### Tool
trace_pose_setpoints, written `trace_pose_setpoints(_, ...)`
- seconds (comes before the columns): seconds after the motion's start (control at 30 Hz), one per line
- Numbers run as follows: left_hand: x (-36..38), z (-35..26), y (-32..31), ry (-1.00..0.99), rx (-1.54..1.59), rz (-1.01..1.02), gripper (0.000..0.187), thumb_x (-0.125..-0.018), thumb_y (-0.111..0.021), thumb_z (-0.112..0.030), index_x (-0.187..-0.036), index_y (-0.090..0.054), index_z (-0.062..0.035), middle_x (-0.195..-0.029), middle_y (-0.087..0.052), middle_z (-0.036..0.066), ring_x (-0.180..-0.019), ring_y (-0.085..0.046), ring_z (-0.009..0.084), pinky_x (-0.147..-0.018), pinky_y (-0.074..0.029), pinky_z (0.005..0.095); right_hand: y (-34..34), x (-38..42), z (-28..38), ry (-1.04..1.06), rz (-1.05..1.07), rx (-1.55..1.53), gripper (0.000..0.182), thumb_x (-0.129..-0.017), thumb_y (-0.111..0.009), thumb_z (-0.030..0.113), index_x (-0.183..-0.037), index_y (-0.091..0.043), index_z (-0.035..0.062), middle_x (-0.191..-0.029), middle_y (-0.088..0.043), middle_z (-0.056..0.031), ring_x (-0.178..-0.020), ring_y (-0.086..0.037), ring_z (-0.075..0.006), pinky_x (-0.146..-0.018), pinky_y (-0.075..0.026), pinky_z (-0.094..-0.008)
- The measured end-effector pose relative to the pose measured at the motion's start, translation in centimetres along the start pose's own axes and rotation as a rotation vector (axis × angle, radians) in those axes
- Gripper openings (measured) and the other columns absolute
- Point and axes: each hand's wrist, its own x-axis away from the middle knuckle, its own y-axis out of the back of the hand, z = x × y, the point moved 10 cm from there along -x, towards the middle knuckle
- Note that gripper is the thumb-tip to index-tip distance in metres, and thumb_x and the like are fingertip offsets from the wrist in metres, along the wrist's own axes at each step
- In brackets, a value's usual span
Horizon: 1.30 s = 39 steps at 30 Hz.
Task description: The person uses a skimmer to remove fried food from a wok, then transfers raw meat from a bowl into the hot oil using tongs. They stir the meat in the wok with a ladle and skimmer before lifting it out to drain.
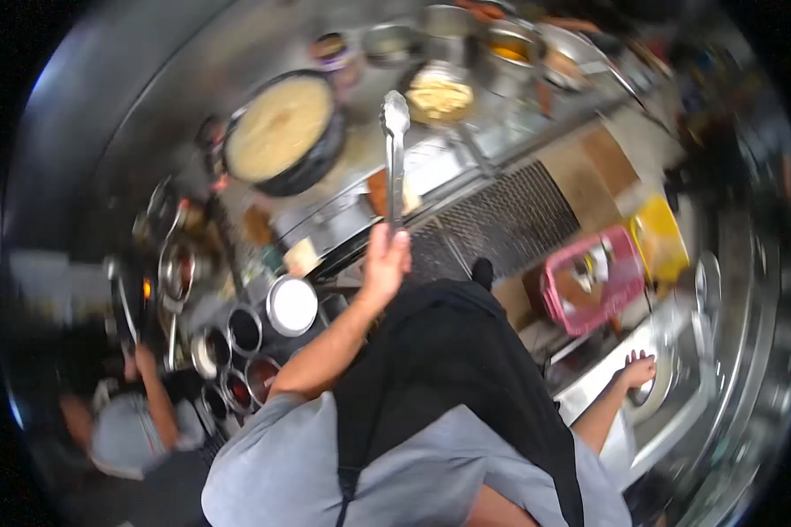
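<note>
A pair of metal tongs (395,158) points up and away from me, its handle end gripped by my left hand (387,262). The scalloped tips rise between a large dark pot (301,180) filled with pale liquid and a pan of pale yellow pieces (439,94). Far to the right, my right hand (639,371) overlaps the edge of a white round dish (650,400), its short-looking fingers apart. The underside of that hand is hidden.
Several pots stand along the back counter (523,132). Below is a dark floor grate (501,220), with a pink basket (595,327) and yellow container (662,237) beside it. Round containers (246,328) stand left. Another person (136,430) works at far left, holding a utensil.
</note>
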Motion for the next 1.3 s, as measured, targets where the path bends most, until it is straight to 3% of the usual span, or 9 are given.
trace_pose_setpoints(0.13,0.7,-0.3,1.1,0.067,0.715,-0.253,0.017,-0.101,-0.047,-0.025,-0.094,-0.042,-0.0106,-0.074,-0.050,0.002,-0.056,-0.048,0.0145,-0.051,-0.043,0.0303,-25.4,26.1,6.4,0.404,0.972,0.238,0.020,-0.092,-0.057,0.019,-0.098,-0.058,0.0009,-0.087,-0.059,-0.0062,-0.071,-0.054,-0.0130,-0.061,-0.049,-0.0299)
trace_pose_setpoints(0.3,-0.4,3.6,5.5,0.178,1.043,-0.386,0.023,-0.099,-0.049,-0.030,-0.087,-0.049,-0.0109,-0.073,-0.051,0.001,-0.066,-0.050,0.0163,-0.063,-0.043,0.0355,-32.0,58.9,7.2,0.288,2.063,0.223,0.015,-0.088,-0.065,0.010,-0.099,-0.057,0.0028,-0.081,-0.064,-0.0040,-0.069,-0.061,-0.0107,-0.061,-0.050,-0.0266)
trace_pose_setpoints(0.5,0.6,6.7,11.2,0.257,1.210,-0.534,0.028,-0.099,-0.049,-0.033,-0.084,-0.047,-0.0095,-0.068,-0.047,0.000,-0.056,-0.043,0.0143,-0.050,-0.038,0.0298,-30.5,66.2,3.1,0.002,2.274,0.436,0.010,-0.092,-0.061,0.011,-0.091,-0.057,0.0023,-0.075,-0.059,-0.0015,-0.061,-0.057,-0.0088,-0.054,-0.048,-0.0247)
trace_pose_setpoints(0.67,1.0,11.6,14.5,0.484,1.086,-0.613,0.033,-0.094,-0.059,-0.040,-0.078,-0.047,-0.0128,-0.064,-0.044,-0.001,-0.052,-0.042,0.0127,-0.043,-0.032,0.0276,-30.4,66.5,0.3,-0.261,2.359,0.494,0.024,-0.092,-0.060,0.015,-0.113,-0.054,0.0039,-0.084,-0.059,-0.0033,-0.065,-0.061,-0.0115,-0.058,-0.050,-0.0243)
trace_pose_setpoints(0.9,-0.8,20.6,29.0,0.541,0.002,-0.911,0.028,-0.086,-0.065,-0.019,-0.100,-0.051,0.0009,-0.064,-0.052,0.005,-0.047,-0.047,0.0173,-0.034,-0.030,0.0342,-45.4,48.1,1.9,0.148,1.680,0.287,0.027,-0.091,-0.056,0.012,-0.116,-0.054,0.0019,-0.084,-0.063,-0.0071,-0.066,-0.062,-0.0148,-0.055,-0.051,-0.0282)
trace_pose_setpoints(1.03,-2.9,21.6,33.3,0.472,-0.860,-0.976,0.076,-0.079,-0.064,-0.022,-0.140,-0.030,0.0086,-0.109,-0.061,0.028,-0.094,-0.063,0.0369,-0.074,-0.053,0.0421,-54.2,35.0,-0.2,0.709,1.376,0.477,0.041,-0.087,-0.064,0.024,-0.118,-0.052,0.0016,-0.081,-0.061,-0.0050,-0.067,-0.056,-0.0138,-0.060,-0.046,-0.0269)
trace_pose_setpoints(1.07,-2.2,19.6,31.6,0.559,-0.549,-0.882,0.085,-0.076,-0.064,-0.024,-0.144,-0.025,0.0081,-0.129,-0.050,0.033,-0.119,-0.051,0.0407,-0.099,-0.043,0.0365,-55.0,35.2,0.5,0.720,1.402,0.470,0.041,-0.087,-0.064,0.024,-0.118,-0.052,0.0016,-0.081,-0.061,-0.0050,-0.067,-0.056,-0.0138,-0.060,-0.046,-0.0269)
trace_pose_setpoints(1.23,-0.5,11.6,24.7,0.181,-0.729,-1.116,0.063,-0.078,-0.064,-0.024,-0.130,-0.048,0.0088,-0.126,-0.053,0.031,-0.116,-0.053,0.0416,-0.100,-0.041,0.0393,-56.5,38.4,-8.5,-0.629,1.706,0.640,0.026,-0.091,-0.059,0.028,-0.108,-0.054,0.0077,-0.075,-0.056,-0.0043,-0.059,-0.053,-0.0163,-0.050,-0.047,-0.0326)
trace_pose_setpoints(1.3,0.4,10.5,20.1,0.091,-0.755,-1.080,0.047,-0.079,-0.058,-0.020,-0.122,-0.058,0.0002,-0.115,-0.061,0.025,-0.108,-0.058,0.0386,-0.093,-0.046,0.0415,-56.8,39.7,-9.1,-0.744,1.698,0.613,0.023,-0.092,-0.059,0.025,-0.106,-0.055,0.0085,-0.071,-0.055,-0.0043,-0.055,-0.051,-0.0158,-0.048,-0.047,-0.0320)
